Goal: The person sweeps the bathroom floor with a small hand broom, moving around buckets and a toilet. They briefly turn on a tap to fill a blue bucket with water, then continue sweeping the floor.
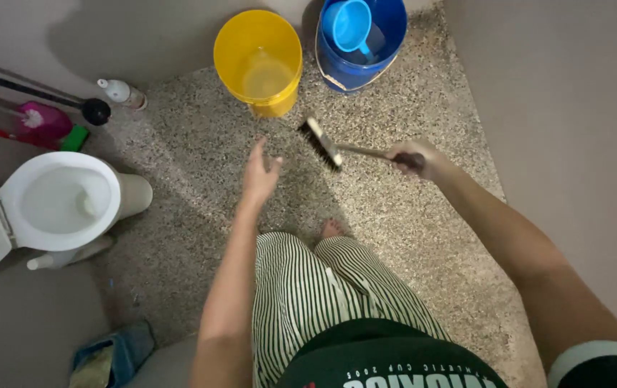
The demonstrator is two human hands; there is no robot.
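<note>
My right hand (pixel 416 159) grips the handle of a scrub brush (pixel 323 142) whose dark bristles hang over the speckled floor (pixel 201 144), just below a yellow bucket (pixel 260 59). My left hand (pixel 260 172) is held out empty over the floor, fingers apart, a little left of the brush head. One bare foot (pixel 333 228) shows under my striped trousers.
A blue bucket (pixel 337 66) with a light blue dipper (pixel 350 27) stands right of the yellow one. A white toilet (pixel 57 202) is at the left, with a plunger (pixel 94 111), a pink toilet brush (pixel 41 121) and a small bottle (pixel 122 92) behind it. Walls close in on the right.
</note>
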